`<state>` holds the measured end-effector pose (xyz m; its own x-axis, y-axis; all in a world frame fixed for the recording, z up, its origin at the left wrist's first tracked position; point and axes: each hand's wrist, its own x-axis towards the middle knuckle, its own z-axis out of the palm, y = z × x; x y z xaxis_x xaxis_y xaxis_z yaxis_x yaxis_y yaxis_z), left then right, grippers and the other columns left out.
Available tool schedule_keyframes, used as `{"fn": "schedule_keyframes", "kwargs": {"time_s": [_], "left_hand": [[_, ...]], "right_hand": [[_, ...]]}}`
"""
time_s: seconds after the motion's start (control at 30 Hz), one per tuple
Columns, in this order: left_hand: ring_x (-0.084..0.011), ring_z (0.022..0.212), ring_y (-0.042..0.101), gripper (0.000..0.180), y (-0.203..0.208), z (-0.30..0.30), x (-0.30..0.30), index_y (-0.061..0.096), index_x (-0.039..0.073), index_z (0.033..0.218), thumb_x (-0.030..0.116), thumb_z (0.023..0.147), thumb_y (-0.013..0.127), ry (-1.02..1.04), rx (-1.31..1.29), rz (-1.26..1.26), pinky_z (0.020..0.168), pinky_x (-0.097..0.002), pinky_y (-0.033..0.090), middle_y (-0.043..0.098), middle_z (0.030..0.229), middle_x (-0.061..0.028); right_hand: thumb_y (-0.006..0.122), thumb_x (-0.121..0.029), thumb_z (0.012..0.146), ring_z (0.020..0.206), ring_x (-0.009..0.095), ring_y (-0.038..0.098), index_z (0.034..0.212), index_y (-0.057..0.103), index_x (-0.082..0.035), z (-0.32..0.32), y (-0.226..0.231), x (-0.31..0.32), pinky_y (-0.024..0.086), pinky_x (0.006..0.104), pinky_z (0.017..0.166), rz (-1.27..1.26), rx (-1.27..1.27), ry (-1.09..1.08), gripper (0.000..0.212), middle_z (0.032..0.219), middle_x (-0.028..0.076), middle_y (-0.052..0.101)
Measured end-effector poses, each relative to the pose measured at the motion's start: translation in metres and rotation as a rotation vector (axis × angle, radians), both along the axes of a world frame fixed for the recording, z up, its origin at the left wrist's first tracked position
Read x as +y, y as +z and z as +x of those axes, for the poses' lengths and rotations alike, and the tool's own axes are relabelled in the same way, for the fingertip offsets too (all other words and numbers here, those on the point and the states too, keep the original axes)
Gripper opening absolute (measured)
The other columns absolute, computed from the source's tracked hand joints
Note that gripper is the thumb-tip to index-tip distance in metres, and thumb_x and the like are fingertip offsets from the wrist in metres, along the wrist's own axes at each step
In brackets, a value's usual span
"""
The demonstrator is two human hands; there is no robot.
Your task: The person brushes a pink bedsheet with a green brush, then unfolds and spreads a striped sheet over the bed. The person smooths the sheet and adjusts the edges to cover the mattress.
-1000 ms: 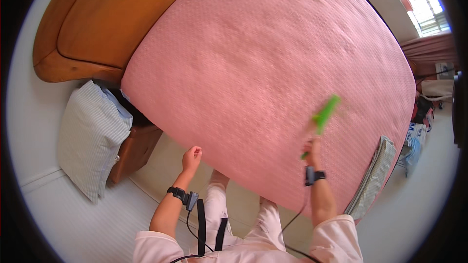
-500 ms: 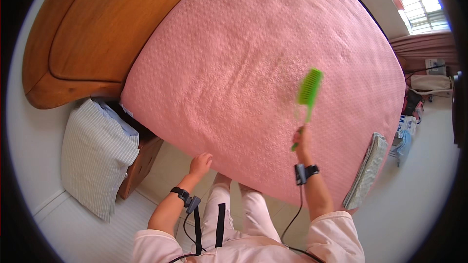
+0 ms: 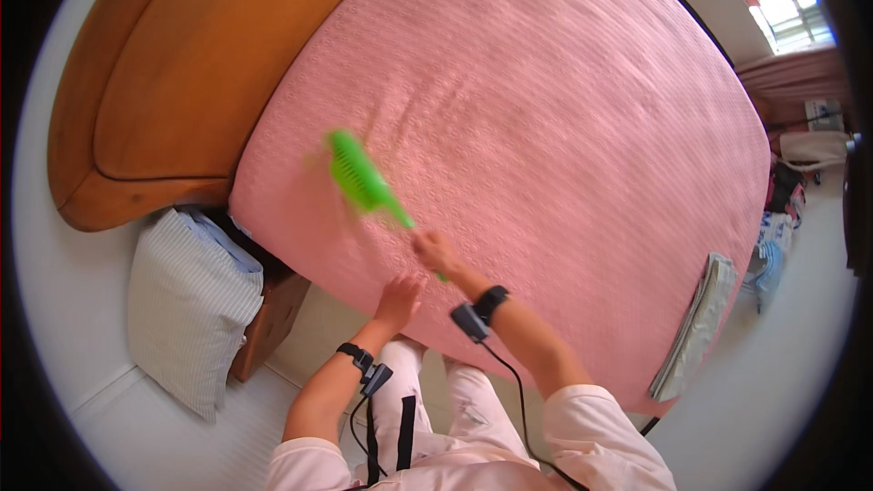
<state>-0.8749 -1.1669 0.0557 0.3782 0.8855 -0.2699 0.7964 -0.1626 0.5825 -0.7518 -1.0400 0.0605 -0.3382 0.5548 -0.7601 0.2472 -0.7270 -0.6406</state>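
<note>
My right grip (image 3: pixel 433 251) is curled around the handle of the green brush (image 3: pixel 362 178), whose blurred head is over the pink bed cover (image 3: pixel 582 164), contact uncertain; my left grip (image 3: pixel 398 302), empty with fingers loosely extended, is at the cover's near edge. The brush has swung leftward, so I judge its stroke now serves the side near the wooden headboard (image 3: pixel 200 73). Far right, a white package (image 3: pixel 774 228) bears blue print too blurred to read.

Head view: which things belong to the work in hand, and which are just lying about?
In use:
green bed brush, in the right hand
pink textured bed cover

Just lying about:
folded striped cloth on the cover
striped pillow by the brown nightstand
</note>
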Motion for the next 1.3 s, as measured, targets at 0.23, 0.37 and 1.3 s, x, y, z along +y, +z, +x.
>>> {"fn": "schedule_keyframes", "kwargs": {"time_s": [0.23,0.37,1.3], "left_hand": [[-0.0357,0.129,0.005,0.070,-0.011,0.013,0.076,0.028,0.021,0.132,0.024,0.071,0.063,-0.151,0.052,-0.027,0.099,-0.0577,0.012,0.014,0.141,-0.0081],[-0.0347,0.130,0.003,0.068,-0.034,-0.006,0.127,0.027,0.023,0.133,0.033,0.074,0.060,-0.252,0.194,0.012,0.099,-0.0585,0.010,0.011,0.142,-0.0044],[-0.0341,0.108,0.045,0.062,-0.077,-0.481,0.134,0.043,0.004,0.119,0.019,0.065,0.069,0.777,0.198,-0.317,0.089,-0.0372,0.039,0.047,0.118,-0.0169]], "right_hand": [[0.044,-0.044,0.086,0.035,0.005,0.029,0.069,0.044,-0.014,0.195,0.005,0.049,0.022,0.0186,0.031,0.089,0.034,-0.848,0.034,0.048,-0.005,0.033],[0.040,-0.054,0.083,0.039,0.005,0.027,0.072,0.041,-0.014,0.223,-0.009,0.059,0.022,0.0188,0.037,0.077,0.182,-1.257,0.042,0.050,-0.006,0.031],[0.043,-0.039,0.086,0.036,0.008,0.033,0.060,0.043,-0.011,-0.125,-0.033,0.109,0.025,0.0236,0.033,0.198,-0.183,-0.222,0.038,0.046,-0.003,0.037]]}}
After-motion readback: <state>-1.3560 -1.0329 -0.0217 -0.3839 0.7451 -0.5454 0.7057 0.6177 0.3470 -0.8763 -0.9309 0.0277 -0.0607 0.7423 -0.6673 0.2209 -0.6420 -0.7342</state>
